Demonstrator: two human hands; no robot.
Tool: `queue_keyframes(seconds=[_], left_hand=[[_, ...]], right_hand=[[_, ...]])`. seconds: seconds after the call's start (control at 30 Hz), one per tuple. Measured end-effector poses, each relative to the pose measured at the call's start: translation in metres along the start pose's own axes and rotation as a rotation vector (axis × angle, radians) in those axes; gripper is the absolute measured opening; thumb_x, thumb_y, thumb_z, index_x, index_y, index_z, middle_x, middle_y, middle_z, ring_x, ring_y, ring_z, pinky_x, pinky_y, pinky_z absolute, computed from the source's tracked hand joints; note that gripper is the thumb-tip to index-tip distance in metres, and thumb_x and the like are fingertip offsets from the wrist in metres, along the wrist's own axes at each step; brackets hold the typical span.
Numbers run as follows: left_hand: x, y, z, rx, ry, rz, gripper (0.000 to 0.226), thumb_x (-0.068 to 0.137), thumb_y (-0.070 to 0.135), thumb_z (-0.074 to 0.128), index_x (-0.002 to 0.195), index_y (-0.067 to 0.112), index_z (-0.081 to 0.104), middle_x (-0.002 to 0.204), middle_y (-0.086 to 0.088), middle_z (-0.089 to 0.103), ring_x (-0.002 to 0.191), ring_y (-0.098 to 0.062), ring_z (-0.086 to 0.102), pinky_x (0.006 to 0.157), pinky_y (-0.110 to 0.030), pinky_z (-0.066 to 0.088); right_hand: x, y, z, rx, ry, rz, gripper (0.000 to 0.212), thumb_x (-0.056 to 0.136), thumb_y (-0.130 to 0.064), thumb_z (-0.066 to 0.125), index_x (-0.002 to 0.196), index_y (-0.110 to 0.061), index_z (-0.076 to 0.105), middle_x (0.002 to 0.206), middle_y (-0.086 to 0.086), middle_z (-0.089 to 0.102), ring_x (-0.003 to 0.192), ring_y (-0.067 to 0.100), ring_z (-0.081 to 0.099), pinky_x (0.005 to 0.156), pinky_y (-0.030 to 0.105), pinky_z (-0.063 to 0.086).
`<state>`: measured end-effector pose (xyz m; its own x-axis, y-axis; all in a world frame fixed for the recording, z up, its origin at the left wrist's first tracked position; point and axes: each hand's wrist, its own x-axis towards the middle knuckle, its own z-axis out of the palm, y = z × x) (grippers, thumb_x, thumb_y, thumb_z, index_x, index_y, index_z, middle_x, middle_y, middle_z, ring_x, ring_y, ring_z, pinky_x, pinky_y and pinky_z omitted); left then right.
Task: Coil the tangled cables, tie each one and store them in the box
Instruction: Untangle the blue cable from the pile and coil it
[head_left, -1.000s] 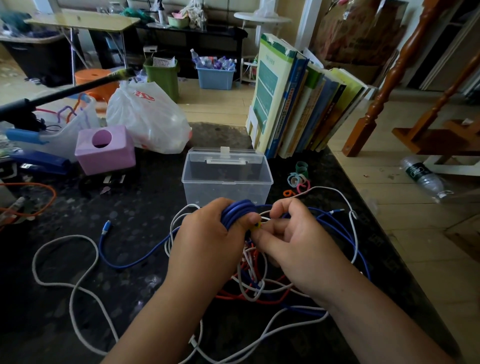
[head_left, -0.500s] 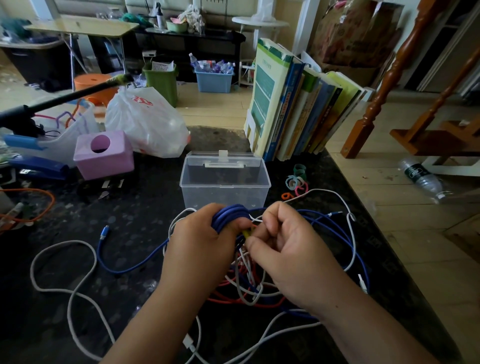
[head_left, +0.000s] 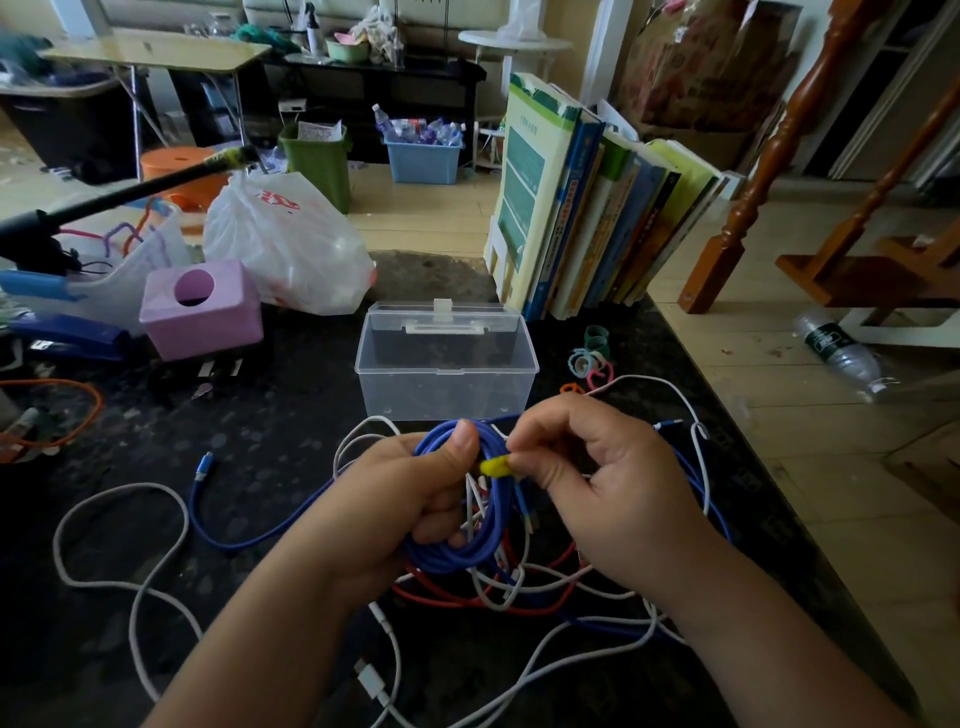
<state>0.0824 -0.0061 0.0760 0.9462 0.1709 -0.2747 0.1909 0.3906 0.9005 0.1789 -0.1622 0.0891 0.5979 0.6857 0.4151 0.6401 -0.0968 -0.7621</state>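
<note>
Now, the rundown:
Left hand (head_left: 410, 499): fingers wrapped round the coiled blue cable (head_left: 470, 540), thumb pressing its top.
Right hand (head_left: 597, 483): fingertips pinching a yellow tie (head_left: 494, 465) right against the coil.
Coil: held just above the tangled cables (head_left: 519, 587) on the dark table (head_left: 260, 415).
Clear box (head_left: 447, 379): open, just behind the hands.
Spare ties (head_left: 589, 358): right of the box.

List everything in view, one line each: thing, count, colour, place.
blue cable coil: one, blue, in left hand
yellow tie: one, yellow, pinched by right hand at the coil
loose cables: several, white, red, blue, tangled on table
box: one, clear, open, behind the hands
spare ties: several, mixed colours, right of box
books: a row, upright, behind box
tissue holder: one, pink, left
plastic bag: one, white, left
left hand: gripping coil
right hand: pinching tie
</note>
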Motion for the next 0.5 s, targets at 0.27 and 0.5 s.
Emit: queue_keyframes(seconds=[0.27, 0.5], left_hand=[[0.000, -0.001, 0.009, -0.297, -0.063, -0.043, 0.034, 0.072, 0.045, 0.063, 0.051, 0.021, 0.056, 0.043, 0.008, 0.026, 0.033, -0.003, 0.026, 0.043, -0.021, 0.042], [-0.007, 0.004, 0.008, -0.388, -0.102, -0.112, 0.035, 0.078, 0.042, 0.056, 0.053, 0.018, 0.051, 0.043, 0.008, 0.025, 0.031, -0.002, 0.026, 0.040, -0.019, 0.041]], right_hand=[[0.004, -0.003, 0.006, 0.583, -0.007, 0.439, 0.022, 0.060, -0.041, 0.078, 0.079, -0.029, 0.078, 0.081, -0.001, 0.075, 0.078, 0.013, 0.069, 0.071, 0.023, 0.055], [0.001, -0.001, 0.016, 1.038, -0.143, 0.658, 0.050, 0.068, -0.032, 0.074, 0.102, 0.003, 0.063, 0.093, 0.022, 0.067, 0.080, 0.032, 0.065, 0.092, 0.065, 0.047]])
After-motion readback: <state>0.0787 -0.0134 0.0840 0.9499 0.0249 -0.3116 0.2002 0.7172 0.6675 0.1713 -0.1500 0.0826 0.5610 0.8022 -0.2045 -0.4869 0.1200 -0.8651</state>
